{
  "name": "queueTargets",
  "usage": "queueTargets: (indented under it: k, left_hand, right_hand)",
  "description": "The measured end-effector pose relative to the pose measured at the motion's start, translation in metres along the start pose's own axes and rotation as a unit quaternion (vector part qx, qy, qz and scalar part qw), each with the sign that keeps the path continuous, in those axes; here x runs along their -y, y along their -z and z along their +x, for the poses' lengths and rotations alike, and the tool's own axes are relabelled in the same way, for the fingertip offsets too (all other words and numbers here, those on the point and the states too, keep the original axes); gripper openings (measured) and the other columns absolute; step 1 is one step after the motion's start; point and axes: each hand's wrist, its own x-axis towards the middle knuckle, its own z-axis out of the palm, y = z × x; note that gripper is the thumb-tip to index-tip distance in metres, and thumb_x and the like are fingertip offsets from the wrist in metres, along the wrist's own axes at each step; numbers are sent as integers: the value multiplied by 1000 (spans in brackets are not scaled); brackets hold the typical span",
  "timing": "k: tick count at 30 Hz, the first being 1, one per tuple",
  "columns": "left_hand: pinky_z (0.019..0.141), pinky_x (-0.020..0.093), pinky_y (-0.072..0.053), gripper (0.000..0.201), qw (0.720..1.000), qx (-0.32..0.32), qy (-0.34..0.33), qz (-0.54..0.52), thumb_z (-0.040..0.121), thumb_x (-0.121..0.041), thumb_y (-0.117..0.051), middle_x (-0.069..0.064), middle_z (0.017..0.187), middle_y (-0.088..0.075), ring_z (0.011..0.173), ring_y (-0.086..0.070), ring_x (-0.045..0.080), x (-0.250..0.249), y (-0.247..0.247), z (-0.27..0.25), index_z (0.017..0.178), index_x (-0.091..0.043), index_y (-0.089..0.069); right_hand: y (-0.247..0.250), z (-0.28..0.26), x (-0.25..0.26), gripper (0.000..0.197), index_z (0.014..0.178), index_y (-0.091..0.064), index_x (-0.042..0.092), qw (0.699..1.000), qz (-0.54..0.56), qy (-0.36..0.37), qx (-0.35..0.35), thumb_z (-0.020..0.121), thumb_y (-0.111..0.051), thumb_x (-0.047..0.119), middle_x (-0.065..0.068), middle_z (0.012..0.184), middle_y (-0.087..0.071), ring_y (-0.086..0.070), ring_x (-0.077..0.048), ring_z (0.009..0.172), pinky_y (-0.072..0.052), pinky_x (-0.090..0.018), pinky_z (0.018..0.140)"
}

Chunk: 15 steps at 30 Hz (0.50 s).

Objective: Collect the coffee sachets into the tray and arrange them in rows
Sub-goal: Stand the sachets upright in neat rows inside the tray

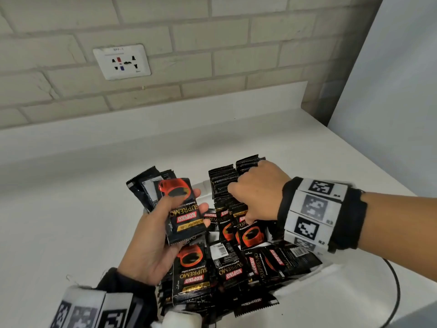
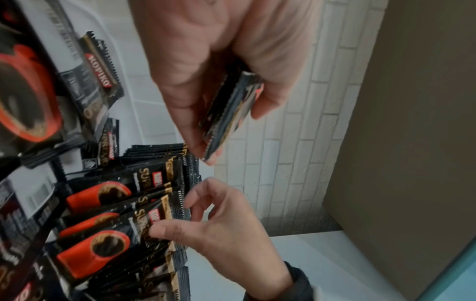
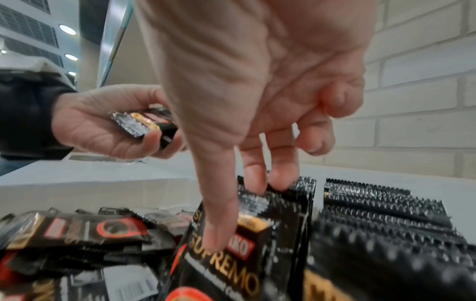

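Note:
A white tray (image 1: 315, 271) on the counter holds black Kopiko coffee sachets. Two upright rows (image 1: 224, 181) stand at its far right, and loose sachets (image 1: 194, 268) lie jumbled at the near side. My left hand (image 1: 184, 202) hovers over the tray's left part and grips a small stack of sachets (image 1: 186, 223) between thumb and fingers; the stack (image 2: 229, 114) shows edge-on in the left wrist view. My right hand (image 1: 238, 204) reaches down into the nearer row. Its thumb (image 3: 216, 234) presses the front sachet (image 3: 231, 270), and two fingers (image 3: 257, 181) hook behind the top edge.
The white counter (image 1: 71, 209) runs to a brick wall with a socket plate (image 1: 121, 61). A pale panel (image 1: 390, 91) stands at the right. A black cable (image 1: 395, 292) loops on the counter right of the tray. The tray wall (image 3: 128, 191) rises behind the loose pile.

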Motion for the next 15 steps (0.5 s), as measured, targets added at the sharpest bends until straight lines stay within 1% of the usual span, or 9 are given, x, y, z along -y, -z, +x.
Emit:
queueTargets:
  k: [2,4,6,7,8,10,12,13,15]
  left_hand:
    - [63,42,-58,37,999,0,11,-40,79,-14,-50,15,100,-71,72,-71,26,0,0,0,114,-4,-55]
    - [58,40,-59,36,998,-5,19,-54,88,-13,-42,17,103,-70,73,-71,28,0,1,-1,121,-3,-53]
    - [53,37,-58,42,999,-13,21,-36,84,-13,-48,21,105,-69,76,-71,30,2,1,-1,124,-2,-51]
    - [50,34,-57,50,999,-23,14,-24,77,-14,-54,22,104,-69,76,-71,30,2,0,0,125,-3,-51]
    - [49,32,-56,56,999,-36,2,-13,71,-13,-58,22,103,-69,74,-71,28,2,-1,0,126,-3,-51]
    - [48,28,-55,61,999,-45,-23,-11,67,-11,-62,21,105,-68,71,-71,24,1,-6,0,127,-3,-51]
    - [47,25,-54,60,998,-38,-36,-27,67,-10,-62,19,100,-69,67,-71,21,2,-12,-1,125,0,-53]
    - [46,24,-54,59,998,-35,-40,-32,66,-10,-63,18,95,-70,66,-71,20,2,-14,-2,123,1,-54]
    - [45,23,-53,54,998,-30,-51,-31,64,-11,-63,14,83,-72,63,-71,19,3,-18,-4,117,1,-58]
  right_hand:
    - [4,-4,-2,37,100,-51,20,1000,25,-10,-3,79,-64,48,5,90,-60,-56,-18,84,-39,-35,85]
    - [13,-8,-6,36,101,-52,22,996,75,-32,-27,81,-61,50,9,82,-53,-50,-16,77,-37,-29,72]
    - [25,-12,-10,33,99,-56,23,984,157,-57,-53,83,-57,53,13,75,-50,-50,-12,73,-33,-24,58]
    - [30,-14,-11,34,97,-58,24,973,216,-67,-55,82,-56,54,13,73,-51,-50,-9,72,-34,-21,56]
    - [33,-15,-11,35,97,-60,24,957,279,-69,-49,81,-56,56,15,73,-52,-51,-5,71,-37,-18,58]
    - [34,-17,-7,42,102,-59,22,922,383,-59,-15,79,-58,57,16,79,-53,-51,1,71,-41,-17,64]
    - [25,-16,1,42,105,-55,20,879,472,-47,43,79,-60,52,7,89,-62,-59,-7,71,-48,-20,63]
    - [20,-15,6,34,100,-55,18,847,527,-43,60,81,-62,45,2,90,-63,-60,-10,69,-50,-21,60]
    - [14,-15,11,15,87,-53,16,769,636,-54,50,84,-64,27,-1,83,-62,-58,-11,62,-51,-20,53]
